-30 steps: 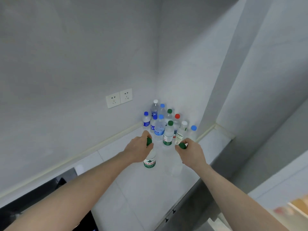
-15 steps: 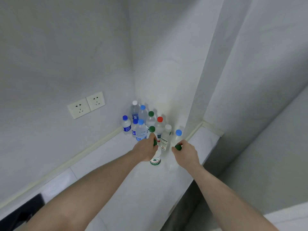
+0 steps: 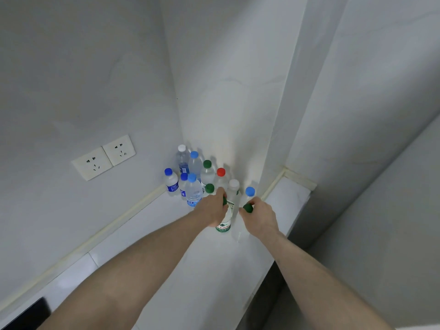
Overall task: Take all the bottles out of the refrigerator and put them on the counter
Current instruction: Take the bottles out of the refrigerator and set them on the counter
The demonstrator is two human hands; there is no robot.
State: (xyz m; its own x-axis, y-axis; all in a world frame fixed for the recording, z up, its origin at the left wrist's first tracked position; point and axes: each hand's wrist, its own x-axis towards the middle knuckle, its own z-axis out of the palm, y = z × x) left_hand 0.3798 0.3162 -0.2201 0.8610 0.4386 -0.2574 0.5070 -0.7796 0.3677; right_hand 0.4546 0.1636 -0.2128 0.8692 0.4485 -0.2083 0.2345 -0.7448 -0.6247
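Observation:
Several water bottles [image 3: 194, 184] with blue, green, red and white caps stand clustered in the back corner of the white counter [image 3: 181, 258]. My left hand [image 3: 212, 209] grips the top of a green-capped bottle with a green label [image 3: 223, 226], which stands on the counter in front of the cluster. My right hand [image 3: 260, 216] grips the neck of a second green-capped clear bottle [image 3: 238, 234] just to the right of it, its base on the counter. The refrigerator is out of view.
Two white wall sockets [image 3: 103, 157] sit on the left wall above the counter. A grey wall pillar [image 3: 297, 139] closes the counter's right end. The counter's front edge runs diagonally at the lower right. A black hob corner [image 3: 28, 315] shows at the bottom left.
My view has turned left and upward, so the bottles and sockets shifted in frame. Both hands stay on their green-capped bottles, now a little closer to the cluster.

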